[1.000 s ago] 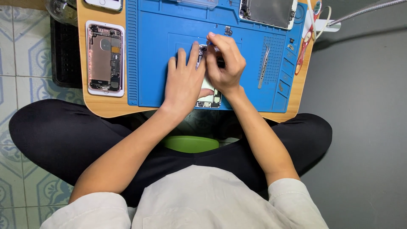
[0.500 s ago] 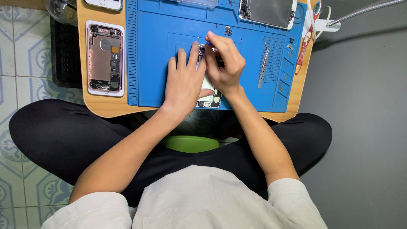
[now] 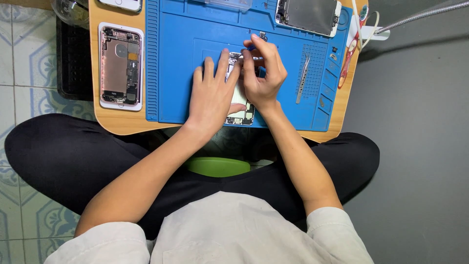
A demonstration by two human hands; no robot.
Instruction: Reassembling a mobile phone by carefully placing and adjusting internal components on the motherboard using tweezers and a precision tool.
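At the far left of the wooden bench (image 3: 117,122), an opened phone shell (image 3: 120,67) is laid face up, apart from the work. On the blue mat (image 3: 176,73), the left hand (image 3: 211,98) is pressed flat, fingers spread, on the opened phone (image 3: 240,113) at mid-mat. The right hand (image 3: 263,73) is pinched shut on a small tool (image 3: 250,48) over the phone's top end. The phone is judged light, stiff and fragile inside, best held by its edges. Tweezers (image 3: 303,78) are left further right.
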